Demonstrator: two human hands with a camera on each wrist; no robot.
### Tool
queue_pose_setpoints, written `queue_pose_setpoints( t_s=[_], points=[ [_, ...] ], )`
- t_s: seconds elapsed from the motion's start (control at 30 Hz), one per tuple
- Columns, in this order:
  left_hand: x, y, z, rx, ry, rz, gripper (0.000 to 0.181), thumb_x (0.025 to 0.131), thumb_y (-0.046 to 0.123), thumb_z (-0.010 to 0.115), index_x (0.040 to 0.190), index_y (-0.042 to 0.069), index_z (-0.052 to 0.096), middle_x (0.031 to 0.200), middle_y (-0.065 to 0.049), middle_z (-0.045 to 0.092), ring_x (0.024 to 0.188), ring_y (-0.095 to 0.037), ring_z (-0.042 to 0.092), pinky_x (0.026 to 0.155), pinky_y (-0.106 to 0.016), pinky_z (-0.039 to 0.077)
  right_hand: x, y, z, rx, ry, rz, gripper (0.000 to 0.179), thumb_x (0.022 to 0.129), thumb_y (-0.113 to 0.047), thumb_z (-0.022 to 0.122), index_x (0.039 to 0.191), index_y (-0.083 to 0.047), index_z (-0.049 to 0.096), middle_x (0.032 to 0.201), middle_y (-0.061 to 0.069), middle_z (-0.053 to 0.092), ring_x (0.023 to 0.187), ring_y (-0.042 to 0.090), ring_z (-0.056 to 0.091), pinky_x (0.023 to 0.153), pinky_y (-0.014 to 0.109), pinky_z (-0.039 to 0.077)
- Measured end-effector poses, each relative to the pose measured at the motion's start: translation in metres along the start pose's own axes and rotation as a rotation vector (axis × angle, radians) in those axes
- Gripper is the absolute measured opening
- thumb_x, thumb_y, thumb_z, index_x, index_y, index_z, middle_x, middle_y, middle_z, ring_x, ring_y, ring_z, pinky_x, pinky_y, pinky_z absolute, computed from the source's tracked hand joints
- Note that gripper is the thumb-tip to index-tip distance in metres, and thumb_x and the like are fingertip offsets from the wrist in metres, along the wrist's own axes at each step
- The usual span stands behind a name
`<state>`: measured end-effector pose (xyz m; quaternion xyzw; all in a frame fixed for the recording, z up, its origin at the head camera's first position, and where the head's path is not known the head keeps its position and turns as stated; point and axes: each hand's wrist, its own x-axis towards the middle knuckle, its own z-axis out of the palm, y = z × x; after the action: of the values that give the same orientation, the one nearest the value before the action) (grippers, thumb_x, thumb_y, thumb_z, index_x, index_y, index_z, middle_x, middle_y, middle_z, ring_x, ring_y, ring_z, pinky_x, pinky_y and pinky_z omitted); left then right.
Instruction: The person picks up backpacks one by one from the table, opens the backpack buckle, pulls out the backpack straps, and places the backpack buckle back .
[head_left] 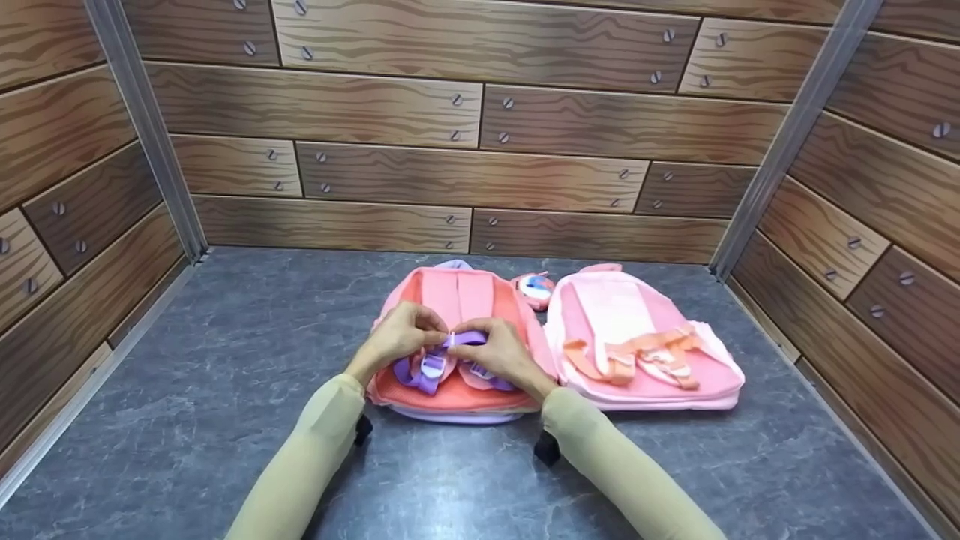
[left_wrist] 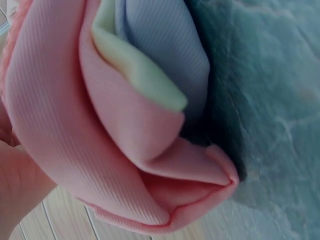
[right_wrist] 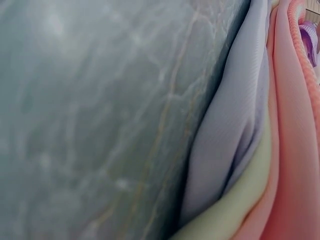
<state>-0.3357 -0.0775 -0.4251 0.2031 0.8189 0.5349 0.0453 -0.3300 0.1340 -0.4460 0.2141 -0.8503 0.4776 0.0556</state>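
Note:
A coral-pink backpack (head_left: 517, 300) lies on the table with its shoulder straps facing up. Above its lower half, my left hand (head_left: 397, 334) and right hand (head_left: 504, 351) meet at a purple strap (head_left: 471, 338). Thumb and fingers of each hand pinch this strap, close to a small white piece (head_left: 451, 340) on it. Below the left hand hangs a white buckle (head_left: 432, 366) on more purple webbing. The left wrist view shows the bag's folded pink side (left_wrist: 55, 130); the right wrist view has its lavender panel (right_wrist: 225, 125) and pale green edging.
Right beside it lies a lighter pink backpack (head_left: 559, 360) with orange straps (head_left: 660, 345) tied or bunched on top. A small round pink item (head_left: 534, 291) with a white and blue face sits between the bags' tops. Wood-patterned walls (head_left: 465, 172) enclose the dark marbled table (head_left: 247, 337).

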Motion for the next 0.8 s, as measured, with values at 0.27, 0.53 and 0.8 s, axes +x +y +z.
queue_pose_setpoints(
  t_s=[0.27,0.53,0.8],
  points=[
    [0.0012,0.0012,0.0019,0.008,0.021,-0.019,0.007,0.093,0.0,0.076,0.095,-0.006,0.076,0.075,-0.001,0.069,0.06,-0.008,0.056,0.049,-0.019,0.045,-0.0006,-0.0003,-0.004,-0.002,-0.039,-0.02,0.027,0.086,-0.012,0.086,0.111,-0.004,0.081,0.108,0.008,0.079,0.092,0.011,0.067,0.087,0.026,0.053],
    [0.0013,-0.0004,0.001,0.001,-0.017,0.002,0.012,0.093,-0.005,0.072,0.104,-0.007,0.076,0.084,-0.006,0.074,0.063,-0.007,0.058,0.056,-0.018,0.047,0.0004,0.0014,-0.0075,0.086,-0.045,-0.034,0.026,0.086,-0.007,0.086,0.109,0.003,0.079,0.103,0.012,0.079,0.083,0.005,0.064,0.079,0.019,0.052],
    [0.0022,-0.002,-0.0005,0.05,-0.059,0.059,0.021,0.088,-0.008,0.076,0.109,-0.01,0.075,0.087,-0.008,0.074,0.076,-0.007,0.061,0.069,-0.02,0.049,0.0006,0.0017,-0.0091,0.149,-0.044,0.005,0.027,0.086,-0.009,0.086,0.109,0.003,0.079,0.103,0.009,0.079,0.087,0.007,0.066,0.082,0.021,0.053]
  ],
)
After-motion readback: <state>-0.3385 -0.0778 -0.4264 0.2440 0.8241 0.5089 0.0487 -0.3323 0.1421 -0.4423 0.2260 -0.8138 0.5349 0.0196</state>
